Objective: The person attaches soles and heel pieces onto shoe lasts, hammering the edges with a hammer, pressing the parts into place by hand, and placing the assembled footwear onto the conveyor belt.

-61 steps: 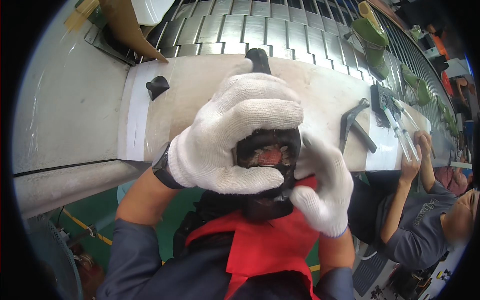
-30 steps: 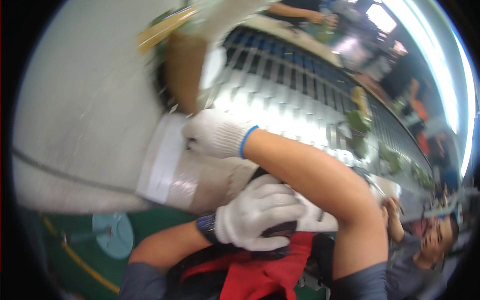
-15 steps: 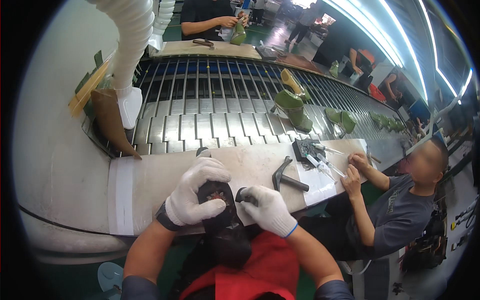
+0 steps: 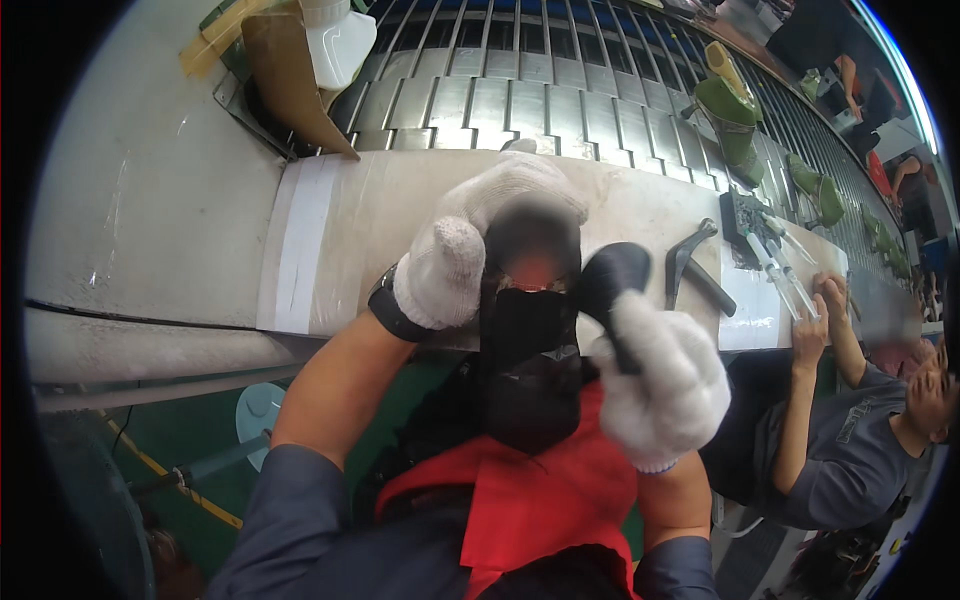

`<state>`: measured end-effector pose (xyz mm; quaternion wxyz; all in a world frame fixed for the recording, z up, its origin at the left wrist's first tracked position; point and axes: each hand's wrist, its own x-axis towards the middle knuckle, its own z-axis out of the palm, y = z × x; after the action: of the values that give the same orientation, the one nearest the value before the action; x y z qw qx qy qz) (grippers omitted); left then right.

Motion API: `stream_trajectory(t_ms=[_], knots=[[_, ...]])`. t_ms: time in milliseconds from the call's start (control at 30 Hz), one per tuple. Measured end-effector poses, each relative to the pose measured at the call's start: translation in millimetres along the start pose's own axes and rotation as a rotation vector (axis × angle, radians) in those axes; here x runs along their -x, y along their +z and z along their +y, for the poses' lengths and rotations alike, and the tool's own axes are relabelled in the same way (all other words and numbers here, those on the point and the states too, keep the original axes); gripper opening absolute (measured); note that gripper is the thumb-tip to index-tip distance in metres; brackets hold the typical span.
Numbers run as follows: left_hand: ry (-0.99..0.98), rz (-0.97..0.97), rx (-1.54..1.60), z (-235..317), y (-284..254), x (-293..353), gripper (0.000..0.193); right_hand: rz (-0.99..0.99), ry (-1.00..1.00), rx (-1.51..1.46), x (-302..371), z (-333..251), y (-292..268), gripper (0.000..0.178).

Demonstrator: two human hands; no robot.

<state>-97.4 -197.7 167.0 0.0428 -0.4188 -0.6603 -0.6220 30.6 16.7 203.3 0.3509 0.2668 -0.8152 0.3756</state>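
Note:
My left hand (image 4: 440, 270), in a white knit glove, wraps round the far left side of a black shoe-shaped piece (image 4: 530, 330). Its thumb points up and its other fingers go behind the piece, partly hidden. A reddish patch shows in the blurred upper part of the piece, whose lower end rests against my red apron (image 4: 510, 490). On the right, my gloved right hand (image 4: 665, 385) is closed round a black tool with a rounded, paddle-like head (image 4: 612, 275). Motion smears this hand and tool. The tool's head is close beside the piece; whether they touch I cannot tell.
A hammer (image 4: 712, 288) lies on the pale workbench (image 4: 400, 215), right of my hands. Beyond it, several syringe-like tubes (image 4: 770, 268) lean on a black block (image 4: 740, 215). Green shoes (image 4: 730, 125) stand on the metal conveyor (image 4: 540, 105). A co-worker (image 4: 820, 455) sits at the right.
The view has tipped downward. My left thumb has lifted off the black piece. My right hand has moved, and more of its black tool now shows beside the piece.

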Motion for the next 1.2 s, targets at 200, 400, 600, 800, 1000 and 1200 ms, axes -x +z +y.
stream_trajectory(t_ms=[200,400,600,800,1000,1200], knots=[[-0.049,0.065,0.035,4.8,6.6,3.2,0.133,-0.308,-0.143,0.039,-8.2,-5.8,9.0,0.071],[-0.026,0.035,-0.020,5.4,0.6,2.4,0.135,-0.344,-0.150,0.050,-14.6,-6.0,5.5,0.068],[0.050,-0.015,0.080,-0.2,-8.8,3.3,0.117,-0.349,-0.147,0.053,-18.9,-9.6,8.2,0.067],[0.019,-0.009,0.089,3.8,-9.1,5.0,0.118,-0.368,-0.156,0.049,-21.0,-13.3,7.4,0.068],[-0.002,0.022,0.021,3.5,-8.3,3.7,0.132,-0.348,-0.155,0.027,-23.2,-15.4,11.3,0.069],[-0.017,0.013,0.032,7.2,-10.5,5.3,0.132,-0.390,-0.142,0.028,-27.0,-16.9,11.8,0.070]])
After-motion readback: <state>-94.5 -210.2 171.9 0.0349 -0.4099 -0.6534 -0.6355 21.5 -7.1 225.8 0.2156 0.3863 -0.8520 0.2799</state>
